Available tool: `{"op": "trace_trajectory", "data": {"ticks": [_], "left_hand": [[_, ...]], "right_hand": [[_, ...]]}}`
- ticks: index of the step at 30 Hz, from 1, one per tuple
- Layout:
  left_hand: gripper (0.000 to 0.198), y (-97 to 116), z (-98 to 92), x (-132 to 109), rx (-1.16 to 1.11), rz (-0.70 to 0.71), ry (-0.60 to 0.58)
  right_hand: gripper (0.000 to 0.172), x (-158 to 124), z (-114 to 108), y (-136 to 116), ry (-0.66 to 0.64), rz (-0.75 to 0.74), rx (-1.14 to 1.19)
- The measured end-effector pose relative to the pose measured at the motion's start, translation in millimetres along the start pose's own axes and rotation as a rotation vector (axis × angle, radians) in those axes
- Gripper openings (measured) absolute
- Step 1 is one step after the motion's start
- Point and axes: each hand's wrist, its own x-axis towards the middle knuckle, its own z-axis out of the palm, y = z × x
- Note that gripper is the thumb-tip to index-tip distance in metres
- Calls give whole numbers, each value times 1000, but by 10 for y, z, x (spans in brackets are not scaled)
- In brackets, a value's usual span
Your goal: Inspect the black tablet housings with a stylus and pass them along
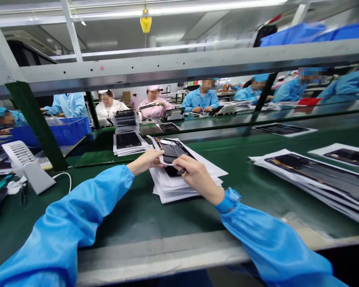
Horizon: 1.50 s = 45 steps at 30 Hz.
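Observation:
Both my hands work over a stack of white paper sheets (182, 185) on the green bench. My left hand (146, 161) pinches the near edge of a dark display panel (171, 152), with a white sheet lifted along with it. My right hand (197, 179) grips the panel's lower right part and holds a small dark tool tip (181, 172). Its fingers hide part of the panel. Farther right lie more dark panels on paper (317, 179). Behind my hands rises a taller pile of panels and sheets (127, 143).
A white desk fan (26, 163) with a cable stands at the left, beside a blue plastic crate (56, 131). A metal shelf beam (179, 65) crosses above the bench. Several co-workers in blue, white and pink smocks sit at a facing bench.

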Motion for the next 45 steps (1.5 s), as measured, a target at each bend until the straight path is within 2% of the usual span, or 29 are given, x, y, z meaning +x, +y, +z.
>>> {"op": "trace_trajectory", "data": {"ticks": [2, 4, 7, 9, 10, 12, 14, 17, 20, 21, 23, 25, 26, 28, 31, 38, 45], "left_hand": [[25, 67, 34, -79, -63, 11, 54], [23, 106, -46, -379, -112, 31, 93], [32, 111, -300, -1155, -147, 37, 141], [41, 74, -439, -1720, -120, -28, 183], [45, 35, -472, -1967, -109, -74, 226], [50, -93, -463, -2334, -124, -171, 286], [54, -280, -393, -2516, -143, -237, 284], [60, -561, -329, -2556, -124, -247, 201], [76, -702, -425, -2583, 83, -232, 114], [79, -712, -481, -2619, 222, -214, 117], [75, -698, -589, -2718, 601, -115, 220], [58, -677, -652, -2824, 888, 21, 300], [48, -675, -659, -2872, 954, 89, 303], [32, -695, -629, -2954, 945, 193, 246], [25, -755, -540, -3036, 832, 260, 178], [24, -756, -446, -3103, 698, 318, 140], [22, -815, -381, -3097, 765, 337, 136]], "right_hand": [[21, -63, -17, -124, 54, 16, 20], [20, -189, -125, -308, 125, 51, 55], [41, -465, -379, -684, 224, 108, 173], [60, -639, -508, -956, 187, 128, 216], [62, -703, -538, -1084, 164, 121, 283], [52, -768, -522, -1308, 148, 90, 458], [32, -752, -429, -1487, 132, 46, 592], [17, -660, -266, -1695, 33, 23, 679], [22, -618, -169, -1865, -62, 52, 698], [25, -627, -148, -1911, -80, 65, 684], [30, -677, -101, -1985, -95, 100, 653], [30, -750, -30, -2049, -105, 138, 645], [28, -788, 16, -2082, -116, 147, 644], [25, -849, 118, -2153, -155, 140, 621], [25, -892, 249, -2233, -204, 94, 543], [26, -946, 230, -2116, -229, 87, 541], [28, -968, 312, -2149, -233, 16, 459]]}}
